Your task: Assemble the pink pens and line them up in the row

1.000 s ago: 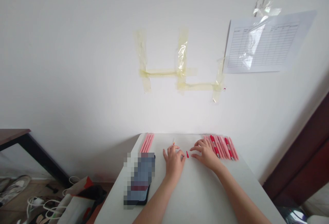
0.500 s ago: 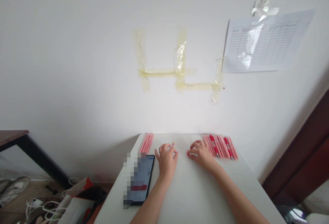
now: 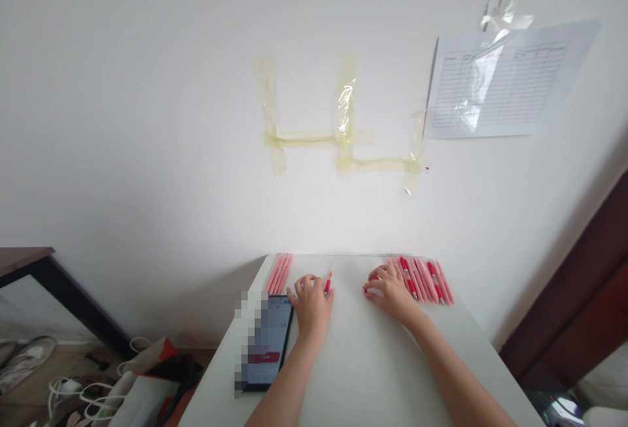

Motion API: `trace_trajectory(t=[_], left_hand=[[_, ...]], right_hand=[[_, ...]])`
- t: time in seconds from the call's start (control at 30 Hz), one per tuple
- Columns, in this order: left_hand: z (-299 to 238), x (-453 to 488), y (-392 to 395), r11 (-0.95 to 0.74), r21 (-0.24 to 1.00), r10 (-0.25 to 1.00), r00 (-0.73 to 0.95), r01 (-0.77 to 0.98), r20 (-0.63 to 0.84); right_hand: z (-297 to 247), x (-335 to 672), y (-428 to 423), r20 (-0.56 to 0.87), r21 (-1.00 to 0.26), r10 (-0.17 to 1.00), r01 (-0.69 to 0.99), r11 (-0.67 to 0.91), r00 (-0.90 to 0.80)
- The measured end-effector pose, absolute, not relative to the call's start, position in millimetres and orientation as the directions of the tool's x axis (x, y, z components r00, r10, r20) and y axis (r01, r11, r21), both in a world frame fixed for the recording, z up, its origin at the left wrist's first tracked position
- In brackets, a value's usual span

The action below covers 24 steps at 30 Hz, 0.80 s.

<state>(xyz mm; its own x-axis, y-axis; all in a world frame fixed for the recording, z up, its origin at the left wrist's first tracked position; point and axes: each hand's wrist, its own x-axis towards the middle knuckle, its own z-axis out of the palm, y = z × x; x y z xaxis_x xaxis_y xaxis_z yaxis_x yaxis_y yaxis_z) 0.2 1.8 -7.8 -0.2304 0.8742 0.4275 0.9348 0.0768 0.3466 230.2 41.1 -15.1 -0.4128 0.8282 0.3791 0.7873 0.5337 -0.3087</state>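
I see the right hand point(image 3: 393, 295) pinching a small red piece point(image 3: 366, 290); a red pen part point(image 3: 328, 282) sits against the left hand point(image 3: 313, 304), gripped or not, I cannot tell.

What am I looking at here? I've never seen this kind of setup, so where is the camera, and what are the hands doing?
There is no machine: these are a person's bare hands, seen by one camera worn on the head, looking forward and down. The left hand is beside a red pen; whether it grips it is hard to tell. The right hand seems to pinch a small red piece. On the white table lie pink pens at the far left, a partly pixelated phone nearer, and a row of pink and red pens at the right. Behind is a wall.
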Motion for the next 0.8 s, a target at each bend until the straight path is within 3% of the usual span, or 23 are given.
trace_trajectory(t=[0.47, 0.8], left_hand=[[-7.3, 0.0, 1.6, 0.087, 0.314, 0.887, -0.217, 0.945, 0.407], [-3.5, 5.4, -3.0, -0.040, 0.410, 0.891, -0.153, 0.911, 0.427]], right_hand=[[-13.1, 231.3, 41.0, 0.393, -0.332, 0.829, 0.779, 0.532, -0.398], [-18.7, 232.3, 43.7, 0.589, -0.218, 0.718, 0.784, 0.581, -0.369]])
